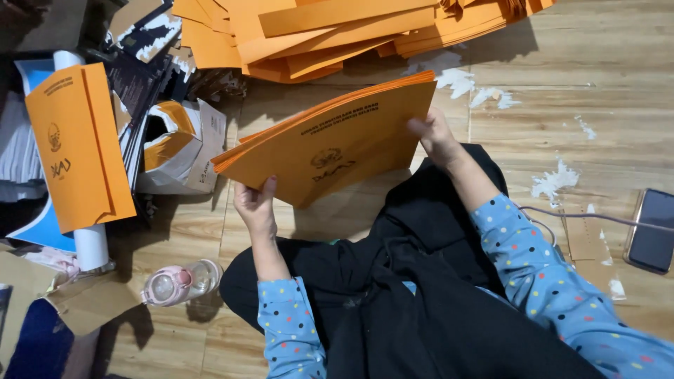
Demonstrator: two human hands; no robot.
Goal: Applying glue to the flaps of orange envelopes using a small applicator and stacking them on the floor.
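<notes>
Both my hands hold a stack of orange envelopes (pixel 330 144) above the wooden floor, tilted with its printed face up. My left hand (pixel 256 207) grips the stack's lower left corner. On the right edge of the stack, my right hand (pixel 434 137) holds on from behind. My sleeves are blue with coloured dots, and black cloth (pixel 421 281) covers my lap below the stack.
A big heap of orange envelopes (pixel 330 31) lies at the top. At the left are an upright orange envelope (pixel 81 144), a white tube (pixel 91 245), a torn box (pixel 182 147) and dark papers. A pink-capped bottle (pixel 179 281) lies lower left. A phone (pixel 651 230) with a cable lies right.
</notes>
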